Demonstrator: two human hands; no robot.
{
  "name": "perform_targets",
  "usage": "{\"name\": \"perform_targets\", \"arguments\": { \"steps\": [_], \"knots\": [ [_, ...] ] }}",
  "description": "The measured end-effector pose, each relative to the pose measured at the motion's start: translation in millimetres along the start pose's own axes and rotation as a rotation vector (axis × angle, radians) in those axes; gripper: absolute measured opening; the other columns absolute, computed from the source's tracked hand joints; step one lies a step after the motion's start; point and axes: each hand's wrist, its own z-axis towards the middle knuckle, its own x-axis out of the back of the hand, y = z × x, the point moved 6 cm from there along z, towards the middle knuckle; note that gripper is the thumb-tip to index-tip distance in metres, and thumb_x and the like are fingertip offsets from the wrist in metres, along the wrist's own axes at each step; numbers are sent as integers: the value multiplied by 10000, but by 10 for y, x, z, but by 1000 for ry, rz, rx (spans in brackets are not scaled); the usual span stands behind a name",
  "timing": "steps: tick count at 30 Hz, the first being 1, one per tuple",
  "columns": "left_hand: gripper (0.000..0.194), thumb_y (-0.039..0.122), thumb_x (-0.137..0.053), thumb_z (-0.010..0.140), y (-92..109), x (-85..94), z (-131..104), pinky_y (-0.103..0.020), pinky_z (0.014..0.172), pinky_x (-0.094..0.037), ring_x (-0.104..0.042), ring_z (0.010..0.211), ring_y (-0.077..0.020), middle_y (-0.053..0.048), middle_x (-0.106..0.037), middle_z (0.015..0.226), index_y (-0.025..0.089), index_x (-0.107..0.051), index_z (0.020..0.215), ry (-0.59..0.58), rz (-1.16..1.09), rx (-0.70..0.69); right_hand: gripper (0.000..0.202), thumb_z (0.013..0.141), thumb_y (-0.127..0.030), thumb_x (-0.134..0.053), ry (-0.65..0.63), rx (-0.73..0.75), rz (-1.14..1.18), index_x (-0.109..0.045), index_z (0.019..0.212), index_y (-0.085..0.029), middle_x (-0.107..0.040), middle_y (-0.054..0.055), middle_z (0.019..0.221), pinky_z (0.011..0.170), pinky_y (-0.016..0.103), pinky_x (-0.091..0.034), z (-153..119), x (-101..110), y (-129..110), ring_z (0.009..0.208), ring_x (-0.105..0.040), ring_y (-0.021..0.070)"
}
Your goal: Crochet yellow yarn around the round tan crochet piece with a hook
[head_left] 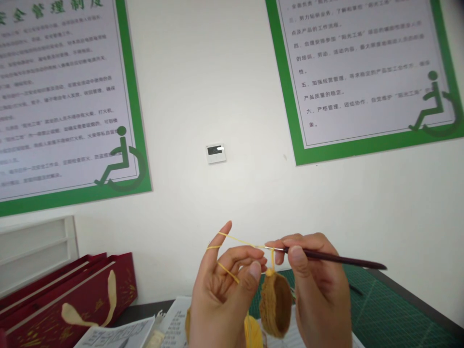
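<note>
My right hand (321, 285) grips a crochet hook (340, 257) with a dark handle and a thin metal shaft pointing left. Yellow yarn (237, 239) wraps my left hand (223, 295), runs over its raised index finger and stretches to the hook's tip. The other left fingers are curled in, close to the hook. From a yellow loop on the shaft hangs a mustard-brown, cup-shaped crochet piece (268, 307), its hollow side facing right, between my hands. Lower down, partly behind my left hand, shows a bundle of yellow yarn (253, 333).
A green cutting mat (395, 304) covers the table at right. Dark red gift bags (97, 299) with cream handles stand at left beside printed papers (119, 333). Behind, the white wall carries two green-framed posters (300, 155) and a small control panel (216, 153).
</note>
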Motion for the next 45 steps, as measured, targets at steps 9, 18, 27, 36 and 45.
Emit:
{"name": "perform_targets", "arguments": {
  "steps": [9,18,27,36,45],
  "knots": [
    [640,236,-851,784,144,67,-133,-290,928,-530,-717,1022,-207,-49,-776,1048,323,-630,1378,179,193,-240,114,1010,-290,-619,-30,-48,-67,-678,916,-264,-717,-2,840,736,269,-550,-5,-15,25,795,-685,140],
    [1065,105,-860,744,67,-23,-52,-302,788,-561,-736,776,-184,11,-762,768,434,-285,1578,-68,-29,15,170,987,-364,-658,-161,-343,295,-667,858,-253,-681,-24,836,710,226,-517,-1,-162,129,735,-604,105],
    [986,98,-838,759,88,-36,-69,-259,690,-535,-695,694,-165,3,-748,735,350,-335,1569,-6,-16,-23,137,1007,-362,-622,-169,-283,310,-679,924,-268,-704,-12,857,688,231,-505,-20,-161,136,729,-564,118],
    [931,94,-848,750,65,7,-56,-221,650,-509,-652,668,-146,24,-711,706,360,-403,1523,18,7,-12,142,1012,-346,-619,-151,-208,208,-677,924,-251,-712,-9,849,701,230,-498,2,-131,96,729,-574,113],
    [907,101,-828,773,69,27,-49,-246,665,-509,-678,716,-172,13,-706,734,343,-384,1526,-18,7,-13,200,996,-397,-633,-183,-407,381,-660,882,-236,-706,-13,814,691,220,-507,-29,-197,180,702,-553,105]
  ]
}}
